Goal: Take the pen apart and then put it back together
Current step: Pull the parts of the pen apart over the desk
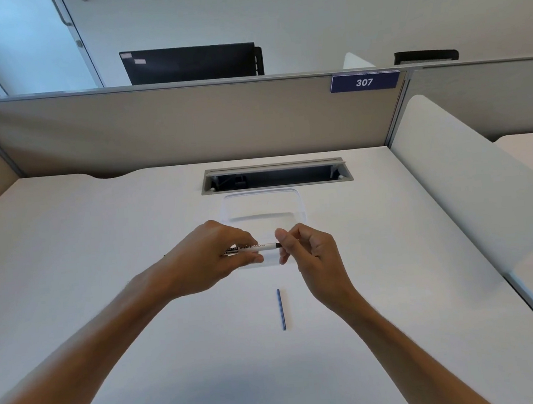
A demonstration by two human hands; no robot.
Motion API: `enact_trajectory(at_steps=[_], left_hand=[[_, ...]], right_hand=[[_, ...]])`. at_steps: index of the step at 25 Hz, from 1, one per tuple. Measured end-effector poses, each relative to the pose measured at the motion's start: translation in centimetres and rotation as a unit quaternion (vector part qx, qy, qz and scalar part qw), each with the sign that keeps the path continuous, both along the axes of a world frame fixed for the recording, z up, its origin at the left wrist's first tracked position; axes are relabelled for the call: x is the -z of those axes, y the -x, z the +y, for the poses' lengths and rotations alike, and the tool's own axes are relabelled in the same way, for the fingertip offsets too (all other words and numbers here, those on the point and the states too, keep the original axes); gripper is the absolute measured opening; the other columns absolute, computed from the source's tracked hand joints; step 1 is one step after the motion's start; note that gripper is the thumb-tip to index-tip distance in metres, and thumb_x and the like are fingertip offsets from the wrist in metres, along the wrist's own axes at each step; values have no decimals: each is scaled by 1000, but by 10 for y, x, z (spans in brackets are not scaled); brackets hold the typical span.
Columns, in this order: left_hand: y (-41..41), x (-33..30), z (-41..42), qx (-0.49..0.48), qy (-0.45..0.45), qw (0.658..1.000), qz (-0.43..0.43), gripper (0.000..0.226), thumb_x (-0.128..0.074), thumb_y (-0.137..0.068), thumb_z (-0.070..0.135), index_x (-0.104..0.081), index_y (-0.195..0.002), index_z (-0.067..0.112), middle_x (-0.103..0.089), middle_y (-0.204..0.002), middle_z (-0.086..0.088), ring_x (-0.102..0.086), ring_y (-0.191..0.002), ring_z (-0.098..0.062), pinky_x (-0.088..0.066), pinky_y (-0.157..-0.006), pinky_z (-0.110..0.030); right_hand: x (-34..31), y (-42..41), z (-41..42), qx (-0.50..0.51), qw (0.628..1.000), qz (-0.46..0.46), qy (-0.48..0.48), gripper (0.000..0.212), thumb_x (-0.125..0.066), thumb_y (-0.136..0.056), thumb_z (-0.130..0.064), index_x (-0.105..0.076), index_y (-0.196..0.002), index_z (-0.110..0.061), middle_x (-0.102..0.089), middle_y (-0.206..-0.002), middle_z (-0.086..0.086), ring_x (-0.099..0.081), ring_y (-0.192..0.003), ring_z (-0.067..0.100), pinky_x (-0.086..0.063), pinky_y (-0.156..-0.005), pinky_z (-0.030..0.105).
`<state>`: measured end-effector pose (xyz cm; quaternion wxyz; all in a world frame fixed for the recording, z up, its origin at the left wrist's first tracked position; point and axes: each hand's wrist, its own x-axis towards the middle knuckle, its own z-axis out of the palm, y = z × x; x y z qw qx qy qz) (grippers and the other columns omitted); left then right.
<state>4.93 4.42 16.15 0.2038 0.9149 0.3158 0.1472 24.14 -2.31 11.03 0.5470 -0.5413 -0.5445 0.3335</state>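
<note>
Left hand (213, 255): curling round the white plastic whiteboard-marker barrel (252, 248), gripping it level above the white desk (103, 282).
Barrel: feeling light, stiff and smooth, I judge; wrapping its printed middle is stopping it from twisting.
Right hand (302, 250): pinching the barrel's dark end between thumb and fingertips; whether it is loosening, I cannot tell.
Thin blue refill rod (281, 309): lying loose on the desk, near me; slender, likely rolling easily.
Clear plastic tray (294, 196): sitting behind my hands.
</note>
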Motion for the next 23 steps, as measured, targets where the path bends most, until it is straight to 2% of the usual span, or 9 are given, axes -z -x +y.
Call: enact_trajectory(at_steps=[3,5,9,11,13,15,17,20,23], left_hand=[[1,5,0,-4,-78,997,11,43,-46,-94,55,-72,-102,21,-67,-84,12,-54,-63,0,-50,-60,-32],[1,9,-1,-10,-158,987,20,47,-37,-96,54,-69,-100,20,-66,-85,9,-54,-59,-9,-50,-53,-38],[2,18,-4,-15,-237,971,26,48,-29,-99,49,-64,-96,16,-64,-87,5,-50,-50,-23,-46,-42,-35],[2,20,-4,-29,-248,968,37,48,-28,-100,49,-63,-98,16,-65,-99,4,-56,-55,-25,-48,-43,-35],[2,20,-3,-30,-278,959,36,41,-35,-101,44,-64,-95,16,-65,-111,0,-64,-77,-21,-50,-45,-32],[2,20,-2,-23,-298,954,35,32,-45,-100,38,-65,-92,15,-64,-120,-6,-61,-114,-23,-55,-61,-34],[1,21,-2,-21,-305,951,42,30,-49,-96,37,-67,-92,14,-62,-128,-12,-48,-134,-30,-54,-87,-43],[0,21,0,-20,-314,947,61,31,-47,-95,38,-68,-90,15,-61,-131,-14,-41,-138,-35,-36,-109,-61],[-1,24,1,-18,-332,940,74,32,-46,-94,39,-69,-88,17,-62,-131,-14,-42,-137,-37,-25,-109,-72]], right_hand=[[2,-1,1,7,999,36,19,44,-59,-88,-48,-63,-74,-6,-67,-65,6,-57,-58,5,-39,-60,18],[5,-2,1,17,999,42,23,38,-55,-96,-39,-62,-68,-14,-68,-67,8,-63,-63,11,-40,-59,15],[9,-4,1,17,998,51,35,30,-54,-99,-31,-65,-73,-21,-71,-73,2,-68,-70,20,-40,-62,22],[10,-4,1,12,998,56,34,26,-54,-95,-38,-66,-80,-21,-73,-79,4,-68,-74,30,-40,-62,30],[11,-4,1,7,998,49,30,22,-53,-92,-40,-65,-86,-23,-73,-86,5,-68,-75,30,-40,-61,33],[11,-4,0,-3,999,40,30,18,-52,-91,-37,-63,-90,-22,-71,-95,4,-69,-73,19,-41,-62,27],[11,-4,-1,-4,999,43,31,15,-52,-90,-35,-61,-91,-23,-70,-100,4,-69,-71,15,-41,-64,23],[12,-5,-1,26,999,25,27,25,-50,-92,-42,-63,-85,-21,-71,-86,3,-67,-70,10,-41,-65,23],[13,-7,1,28,999,5,28,25,-52,-99,-36,-65,-88,-18,-69,-76,0,-65,-71,7,-42,-65,22]])
